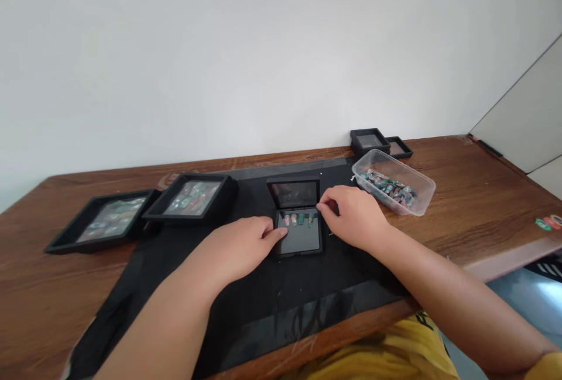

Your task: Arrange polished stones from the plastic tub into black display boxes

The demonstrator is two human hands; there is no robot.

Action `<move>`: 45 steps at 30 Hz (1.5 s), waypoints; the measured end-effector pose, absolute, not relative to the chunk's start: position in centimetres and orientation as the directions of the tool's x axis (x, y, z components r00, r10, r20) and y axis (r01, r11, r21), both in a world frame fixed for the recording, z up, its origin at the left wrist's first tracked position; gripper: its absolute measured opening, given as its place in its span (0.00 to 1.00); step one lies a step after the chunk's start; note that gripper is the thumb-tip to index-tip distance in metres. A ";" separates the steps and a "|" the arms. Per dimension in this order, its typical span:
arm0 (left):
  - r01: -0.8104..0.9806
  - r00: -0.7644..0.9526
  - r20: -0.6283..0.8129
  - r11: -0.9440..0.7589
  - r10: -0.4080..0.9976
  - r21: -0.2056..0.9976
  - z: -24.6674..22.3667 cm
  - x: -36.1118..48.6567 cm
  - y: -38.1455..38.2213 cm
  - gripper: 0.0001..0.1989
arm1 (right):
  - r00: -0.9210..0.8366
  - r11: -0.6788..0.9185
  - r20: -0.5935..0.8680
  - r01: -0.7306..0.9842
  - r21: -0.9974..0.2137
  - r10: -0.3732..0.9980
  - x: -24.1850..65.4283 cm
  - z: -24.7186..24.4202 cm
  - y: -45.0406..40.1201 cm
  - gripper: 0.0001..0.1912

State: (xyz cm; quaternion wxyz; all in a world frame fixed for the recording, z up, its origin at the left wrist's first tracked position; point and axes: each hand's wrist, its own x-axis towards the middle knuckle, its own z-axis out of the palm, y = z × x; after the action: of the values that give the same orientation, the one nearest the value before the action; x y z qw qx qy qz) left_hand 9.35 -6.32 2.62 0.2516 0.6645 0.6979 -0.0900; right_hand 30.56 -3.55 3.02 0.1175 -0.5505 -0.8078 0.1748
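A small black hinged case point(300, 242) lies with its lid raised in front of me, showing a grey inner pad. Across the top of the pad runs a row of several press-on nails point(301, 219), pink ones on the left and green ones on the right. My left hand point(246, 245) grips the case's left side, its thumb over the edge and its other fingers mostly hidden. At the upper right corner of the case, beside the lid, my right hand point(351, 216) is closed in a pinch. Whatever may be between those fingertips cannot be made out.
A clear plastic tub point(424, 195) of loose press-on nails point(390, 187) stands to the right. Behind it are black cases point(370, 141). Filled window cases point(191, 198) sit at the left. A black mat point(246, 304) covers part of the wooden table point(461, 192), against a white wall.
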 end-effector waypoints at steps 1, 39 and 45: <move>0.972 0.018 -0.467 0.093 0.884 0.214 2.6 9.3 -6.3 0.22 | -0.369 0.330 0.002 0.829 -0.451 0.929 30.4 2.9 -3.7 0.07; 0.730 0.262 0.571 -0.547 0.778 0.411 2.5 9.4 -6.8 0.12 | -0.451 -0.058 -0.037 -0.034 -0.998 0.892 29.8 1.4 -3.0 0.16; 0.638 0.298 0.649 -0.652 0.700 0.410 2.2 9.3 -6.4 0.05 | -0.489 -0.106 -0.042 -0.103 -0.989 0.871 30.1 1.9 -2.8 0.16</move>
State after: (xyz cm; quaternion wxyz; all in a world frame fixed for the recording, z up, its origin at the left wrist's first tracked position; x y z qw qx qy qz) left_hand 9.26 -6.44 2.16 0.0369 0.8047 0.4155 0.4224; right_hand 30.06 -2.80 1.89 0.3695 -0.3448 -0.5572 0.6588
